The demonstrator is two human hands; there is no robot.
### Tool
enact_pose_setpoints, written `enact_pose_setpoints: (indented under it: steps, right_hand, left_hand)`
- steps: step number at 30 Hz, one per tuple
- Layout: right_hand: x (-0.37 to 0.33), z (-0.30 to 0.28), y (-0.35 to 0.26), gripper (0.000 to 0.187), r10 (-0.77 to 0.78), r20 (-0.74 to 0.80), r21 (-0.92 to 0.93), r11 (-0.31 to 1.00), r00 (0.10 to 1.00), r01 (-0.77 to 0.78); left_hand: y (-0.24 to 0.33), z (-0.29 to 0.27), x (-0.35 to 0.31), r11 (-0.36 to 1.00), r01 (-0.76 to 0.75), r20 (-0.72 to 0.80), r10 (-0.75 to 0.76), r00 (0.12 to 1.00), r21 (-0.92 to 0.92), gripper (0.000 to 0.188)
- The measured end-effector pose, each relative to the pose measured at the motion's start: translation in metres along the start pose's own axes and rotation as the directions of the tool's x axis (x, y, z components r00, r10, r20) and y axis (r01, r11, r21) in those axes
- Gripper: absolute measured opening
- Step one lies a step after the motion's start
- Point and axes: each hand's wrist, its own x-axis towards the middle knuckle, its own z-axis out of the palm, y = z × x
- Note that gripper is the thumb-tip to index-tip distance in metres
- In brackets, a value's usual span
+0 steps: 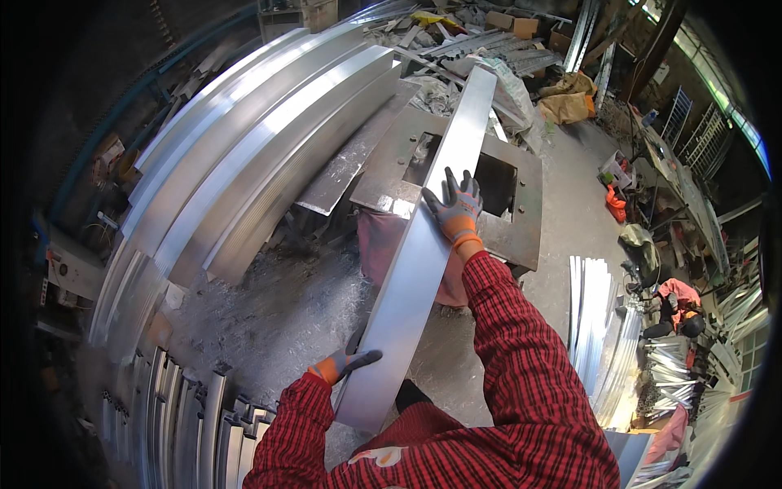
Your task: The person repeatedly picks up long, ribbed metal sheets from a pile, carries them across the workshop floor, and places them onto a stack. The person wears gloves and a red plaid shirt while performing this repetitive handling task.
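Observation:
A long, flat silver metal profile (405, 285) slants from close to my body up across a steel worktable (525, 187) with rectangular openings. My left hand (346, 363), in a grey and orange glove, grips the near part by its left edge. Its thumb lies on the top face, while the other fingers are partly hidden at the edge. Farther up, my gloved right hand (458, 207) rests on the profile with its fingers spread. The profile's far end reaches beyond the table, and its near end lies by my lap.
Long silver profiles (269, 138) are stacked at the left, with upright profile ends (213, 407) at the lower left. Pink cloth (379, 248) hangs below the table. Scrap metal (505, 49) lies behind. Thin strips (590, 318) and a crouching person (680, 306) are at the right.

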Motion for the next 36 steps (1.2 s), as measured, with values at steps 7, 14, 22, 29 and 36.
enact_pose_setpoints:
  steps: [7, 14, 22, 29, 36]
  right_hand:
    - [-0.152, -0.026, -0.063, 0.081, -0.076, 0.154, -0.097, 0.991, 0.985, 0.092]
    - [-0.321, -0.086, -0.139, 0.079, -0.096, 0.189, -0.046, 0.993, 0.977, 0.107]
    - [-0.401, -0.038, -0.067, 0.059, 0.228, 0.596, 0.799, -0.265, 0.77, -0.54]
    - [-0.412, -0.03, -0.061, 0.069, 0.063, 0.321, 0.934, -0.186, 0.945, -0.305]
    - [-0.409, -0.127, 0.001, 0.084, -0.114, 0.359, 0.336, -0.91, 0.926, -0.243]
  left_hand:
    - [-0.095, 0.02, -0.145, 0.993, 0.118, -0.071, -0.115, 0.991, 0.028, 0.122]
    - [-0.214, 0.055, -0.316, 0.979, 0.204, -0.106, -0.202, 0.974, 0.009, 0.102]
    - [-0.239, 0.095, -0.39, 0.981, 0.175, -0.236, -0.191, 0.953, -0.084, 0.098]
    - [-0.239, 0.141, -0.406, 0.982, -0.001, -0.63, -0.119, 0.767, -0.187, 0.094]
    - [-0.201, 0.166, -0.385, 0.979, -0.095, -0.744, -0.071, 0.664, -0.178, 0.09]
